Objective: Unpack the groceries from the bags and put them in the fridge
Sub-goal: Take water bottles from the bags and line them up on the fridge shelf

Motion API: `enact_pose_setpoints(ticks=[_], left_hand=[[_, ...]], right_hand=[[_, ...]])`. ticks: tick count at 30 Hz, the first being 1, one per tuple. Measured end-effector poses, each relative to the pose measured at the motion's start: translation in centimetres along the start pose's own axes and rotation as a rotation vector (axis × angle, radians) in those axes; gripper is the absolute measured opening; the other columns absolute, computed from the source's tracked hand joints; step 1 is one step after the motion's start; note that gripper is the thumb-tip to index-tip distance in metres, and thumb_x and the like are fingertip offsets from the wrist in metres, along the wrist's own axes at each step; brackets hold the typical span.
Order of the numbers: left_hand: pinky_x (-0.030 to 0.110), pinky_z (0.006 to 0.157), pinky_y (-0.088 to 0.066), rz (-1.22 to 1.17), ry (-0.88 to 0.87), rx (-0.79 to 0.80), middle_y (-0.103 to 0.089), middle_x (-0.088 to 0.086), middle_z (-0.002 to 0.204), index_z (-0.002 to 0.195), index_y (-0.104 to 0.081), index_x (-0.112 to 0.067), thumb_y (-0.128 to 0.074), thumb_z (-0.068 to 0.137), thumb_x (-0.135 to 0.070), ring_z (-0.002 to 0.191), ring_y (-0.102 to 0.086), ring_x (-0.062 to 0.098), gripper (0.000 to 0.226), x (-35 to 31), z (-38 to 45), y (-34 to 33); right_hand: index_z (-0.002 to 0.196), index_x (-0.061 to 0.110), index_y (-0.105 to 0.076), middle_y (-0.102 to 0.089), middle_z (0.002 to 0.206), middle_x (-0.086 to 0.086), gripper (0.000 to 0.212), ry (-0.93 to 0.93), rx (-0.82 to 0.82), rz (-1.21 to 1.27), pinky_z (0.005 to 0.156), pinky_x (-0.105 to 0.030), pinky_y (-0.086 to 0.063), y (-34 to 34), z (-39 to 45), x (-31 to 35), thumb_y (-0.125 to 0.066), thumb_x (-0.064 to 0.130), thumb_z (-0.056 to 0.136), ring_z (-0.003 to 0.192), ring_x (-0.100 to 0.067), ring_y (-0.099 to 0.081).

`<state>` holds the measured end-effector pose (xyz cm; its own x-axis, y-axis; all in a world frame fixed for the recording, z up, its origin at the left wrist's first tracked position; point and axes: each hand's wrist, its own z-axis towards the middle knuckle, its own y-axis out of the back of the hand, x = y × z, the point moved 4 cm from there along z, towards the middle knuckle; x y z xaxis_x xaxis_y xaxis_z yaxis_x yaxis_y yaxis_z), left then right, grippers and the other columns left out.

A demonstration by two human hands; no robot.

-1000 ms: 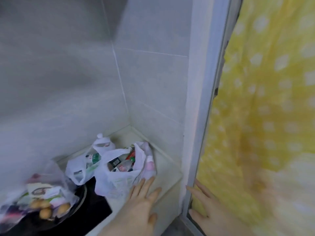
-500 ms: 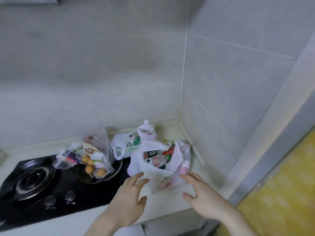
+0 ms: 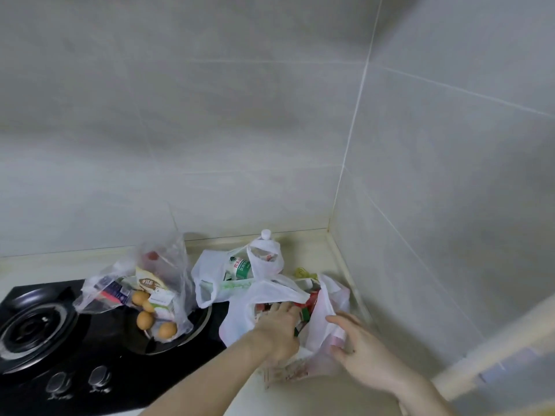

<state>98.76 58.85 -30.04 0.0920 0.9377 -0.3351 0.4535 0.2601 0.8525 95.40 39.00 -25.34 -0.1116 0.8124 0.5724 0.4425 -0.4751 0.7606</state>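
white bag: thin plastic | clear bag: glossy film | hob: glossy black | wall: smooth tile

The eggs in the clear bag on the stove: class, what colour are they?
Brown, seen in the head view: eggs in the clear bag.

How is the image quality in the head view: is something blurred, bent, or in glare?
Head view: light is soft and even, no strong glare; the tile lines bend from the wide lens; the pale frame at lower right is smeared by motion; the eggs and left hand look fairly sharp.
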Motion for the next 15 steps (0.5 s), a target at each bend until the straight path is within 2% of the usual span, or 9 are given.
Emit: enact_pose_setpoints(ticks=[3, 4, 6, 7, 9, 12, 15], left_hand=[[0.051, 0.125, -0.018, 0.084, 0.066, 0.082, -0.021, 0.008, 0.165, 0.160, -0.017, -0.015, -0.059, 0.092, -0.029, 0.153, -0.016, 0.034, 0.081, 0.9, 3.1, -1.0], [0.052, 0.125, -0.018, 0.110, 0.082, 0.096, -0.024, 0.010, 0.164, 0.159, -0.019, -0.016, -0.058, 0.093, -0.031, 0.152, -0.019, 0.036, 0.078, 1.2, 3.7, -1.3], [0.050, 0.122, -0.028, 0.139, 0.101, 0.122, -0.036, 0.011, 0.157, 0.154, -0.032, -0.017, -0.056, 0.097, -0.031, 0.146, -0.033, 0.036, 0.063, 1.8, 4.5, -1.8], [0.047, 0.118, -0.034, 0.150, 0.108, 0.137, -0.043, 0.010, 0.152, 0.149, -0.038, -0.017, -0.053, 0.099, -0.029, 0.140, -0.040, 0.035, 0.053, 2.1, 4.8, -2.1], [0.041, 0.114, -0.039, 0.141, 0.123, 0.154, -0.049, 0.009, 0.146, 0.144, -0.044, -0.017, -0.047, 0.104, -0.026, 0.134, -0.047, 0.032, 0.041, 3.0, 5.5, -2.7], [0.035, 0.110, -0.041, 0.052, 0.095, 0.077, -0.053, 0.005, 0.139, 0.139, -0.048, -0.020, -0.048, 0.106, -0.027, 0.128, -0.051, 0.026, 0.035, 3.8, 5.3, -2.4], [0.030, 0.097, -0.047, -0.083, 0.126, -0.062, -0.059, -0.003, 0.122, 0.127, -0.053, -0.029, -0.057, 0.098, -0.031, 0.110, -0.056, 0.018, 0.029, 4.8, 3.5, -0.6]], right_hand=[[0.149, 0.036, -0.043, -0.025, 0.154, 0.029, 0.051, -0.024, -0.038, 0.034, 0.093, 0.005, -0.025, 0.2, 1.3, -1.0, -0.060, 0.034, 0.101, 0.131, 0.010, -0.036], [0.148, 0.037, -0.045, -0.027, 0.155, 0.027, 0.053, -0.027, -0.049, 0.049, 0.097, 0.004, -0.026, 0.2, 1.6, -1.4, -0.063, 0.036, 0.099, 0.134, 0.009, -0.035], [0.144, 0.044, -0.047, -0.032, 0.159, 0.021, 0.053, -0.033, -0.071, 0.049, 0.114, -0.015, -0.031, 0.3, 2.1, -2.3, -0.064, 0.045, 0.094, 0.143, 0.003, -0.035], [0.140, 0.048, -0.048, -0.036, 0.157, 0.020, 0.052, -0.043, -0.077, 0.066, 0.117, -0.023, -0.032, 0.4, 2.3, -2.6, -0.064, 0.048, 0.090, 0.143, 0.001, -0.036], [0.130, 0.055, -0.047, -0.041, 0.151, 0.020, 0.047, -0.045, -0.094, 0.094, 0.113, -0.021, -0.033, 0.9, 2.9, -2.6, -0.064, 0.042, 0.088, 0.138, 0.002, -0.040], [0.133, 0.051, -0.051, -0.044, 0.143, 0.026, 0.047, -0.021, -0.125, 0.075, 0.106, -0.017, -0.034, 1.7, 4.5, -1.8, -0.064, 0.025, 0.096, 0.134, 0.003, -0.042], [0.132, 0.049, -0.056, -0.050, 0.138, 0.029, 0.042, -0.022, -0.126, 0.081, 0.107, -0.023, -0.043, 2.2, 6.5, -1.2, -0.063, 0.027, 0.097, 0.129, 0.003, -0.049]])
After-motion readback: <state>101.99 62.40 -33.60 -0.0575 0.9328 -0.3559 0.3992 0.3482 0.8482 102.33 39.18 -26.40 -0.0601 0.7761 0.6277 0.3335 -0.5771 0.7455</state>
